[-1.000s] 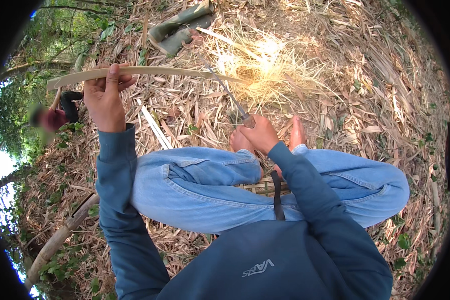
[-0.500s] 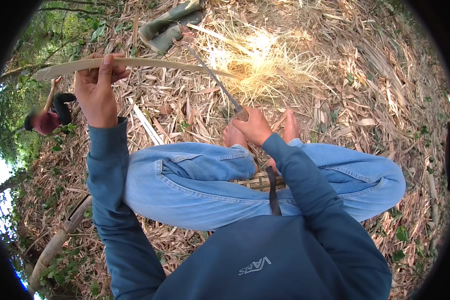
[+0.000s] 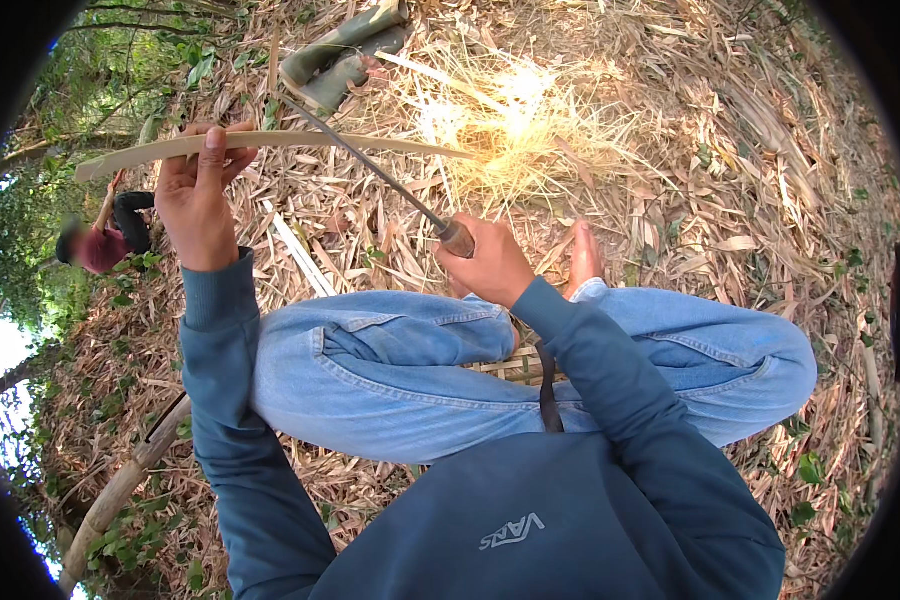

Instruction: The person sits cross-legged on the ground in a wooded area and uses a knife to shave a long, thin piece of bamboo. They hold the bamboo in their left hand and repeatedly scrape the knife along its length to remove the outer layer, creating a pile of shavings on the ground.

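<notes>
My left hand (image 3: 200, 195) pinches a long, pale, flat bamboo strip (image 3: 370, 143) near its left end, thumb on the near face and fingers behind. The strip runs level to the right, with its thin end over a pile of pale shavings (image 3: 515, 130). Closed around the wooden handle of a knife (image 3: 385, 177) is my right hand (image 3: 490, 262). The knife's long, narrow, dark blade slants up and left and passes across the strip in the picture; whether the two touch, I cannot tell.
Rubber boots (image 3: 340, 60) lie beyond the strip. Two pale split strips (image 3: 300, 250) rest on the leaf-littered ground left of my feet. A woven bamboo piece (image 3: 518, 368) shows between my legs. A log (image 3: 120, 495) lies at lower left. Another person (image 3: 105, 240) sits far left.
My right hand has moved left with the knife, and its blade has swung further left across the strip. My left hand and the strip have dropped slightly in the picture.
</notes>
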Tool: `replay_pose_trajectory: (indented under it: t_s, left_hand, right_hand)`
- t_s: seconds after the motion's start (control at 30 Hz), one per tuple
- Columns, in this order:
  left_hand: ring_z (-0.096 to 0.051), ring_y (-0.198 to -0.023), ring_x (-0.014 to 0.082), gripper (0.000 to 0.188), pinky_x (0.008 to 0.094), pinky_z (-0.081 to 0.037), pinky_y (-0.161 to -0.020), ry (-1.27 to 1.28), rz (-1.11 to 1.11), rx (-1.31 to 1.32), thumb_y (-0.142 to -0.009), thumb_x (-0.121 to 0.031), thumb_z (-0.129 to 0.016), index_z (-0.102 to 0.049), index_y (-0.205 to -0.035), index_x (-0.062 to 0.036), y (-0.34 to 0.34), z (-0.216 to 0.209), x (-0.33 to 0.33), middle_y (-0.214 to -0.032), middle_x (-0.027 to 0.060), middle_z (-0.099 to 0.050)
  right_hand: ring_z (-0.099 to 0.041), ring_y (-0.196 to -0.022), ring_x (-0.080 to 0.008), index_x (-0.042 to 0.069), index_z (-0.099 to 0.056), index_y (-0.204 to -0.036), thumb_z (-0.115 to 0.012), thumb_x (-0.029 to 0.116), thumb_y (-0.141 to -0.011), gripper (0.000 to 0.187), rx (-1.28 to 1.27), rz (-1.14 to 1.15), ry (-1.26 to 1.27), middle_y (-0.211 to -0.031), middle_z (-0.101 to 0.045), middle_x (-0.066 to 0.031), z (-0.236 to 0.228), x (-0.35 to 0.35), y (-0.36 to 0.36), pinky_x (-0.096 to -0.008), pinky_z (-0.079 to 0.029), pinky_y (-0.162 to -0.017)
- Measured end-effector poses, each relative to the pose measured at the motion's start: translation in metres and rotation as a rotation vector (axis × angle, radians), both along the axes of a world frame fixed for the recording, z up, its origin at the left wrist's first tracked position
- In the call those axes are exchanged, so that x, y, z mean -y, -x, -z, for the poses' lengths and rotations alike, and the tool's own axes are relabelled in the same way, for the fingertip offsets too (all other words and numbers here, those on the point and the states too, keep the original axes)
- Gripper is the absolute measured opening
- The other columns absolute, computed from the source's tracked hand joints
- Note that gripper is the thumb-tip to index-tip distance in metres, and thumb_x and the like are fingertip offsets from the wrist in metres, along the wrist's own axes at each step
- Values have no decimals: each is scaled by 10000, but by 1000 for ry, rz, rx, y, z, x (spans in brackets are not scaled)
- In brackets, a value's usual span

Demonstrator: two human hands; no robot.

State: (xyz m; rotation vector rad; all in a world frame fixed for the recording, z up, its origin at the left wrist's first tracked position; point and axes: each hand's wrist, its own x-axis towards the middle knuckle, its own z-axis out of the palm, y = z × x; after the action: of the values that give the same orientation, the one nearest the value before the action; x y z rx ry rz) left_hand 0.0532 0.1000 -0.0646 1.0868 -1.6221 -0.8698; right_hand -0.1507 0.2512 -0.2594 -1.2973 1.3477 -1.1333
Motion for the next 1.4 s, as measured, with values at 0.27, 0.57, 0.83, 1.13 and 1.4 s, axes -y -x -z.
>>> replay_pose_trajectory:
  t_s: [0.27,0.57,0.83,1.13,1.4]
  left_hand:
    - [-656,-789,210,173,327,-587,-715,11,37,-18,-921,-120,-560,-563,-1014,25,1,2,-3,-922,197,-659]
    - [-647,-813,206,182,336,-592,-711,12,36,-14,-921,-134,-562,-555,-1009,26,6,1,-6,-922,195,-654]
    - [-650,-871,248,189,360,-591,-743,-33,14,55,-936,-128,-531,-535,-1059,14,-1,2,-5,-968,198,-641]
    - [-653,-852,227,178,333,-595,-710,-15,26,24,-927,-114,-544,-538,-1035,29,-2,3,-2,-948,205,-648]
    - [-656,-852,223,184,303,-593,-672,4,-4,9,-920,-110,-557,-540,-1030,36,-2,4,0,-940,203,-652]
  right_hand:
    - [-558,-520,-209,21,-565,-777,-632,175,-763,168,41,2,-84,-565,-556,-77,-15,-4,-1,-318,-424,-510]
    - [-587,-574,-249,12,-609,-812,-648,198,-745,201,45,-40,-85,-639,-609,-121,-12,-4,2,-354,-456,-568]
    - [-640,-714,-337,27,-629,-874,-644,212,-734,233,-24,-20,-221,-746,-648,-179,-11,-5,6,-404,-497,-652]
    - [-631,-717,-333,9,-616,-829,-650,219,-725,236,-130,14,-230,-753,-637,-183,3,-5,4,-387,-486,-642]
    - [-649,-710,-334,33,-628,-893,-601,225,-751,240,-175,52,-320,-743,-654,-174,11,-4,10,-417,-506,-670]
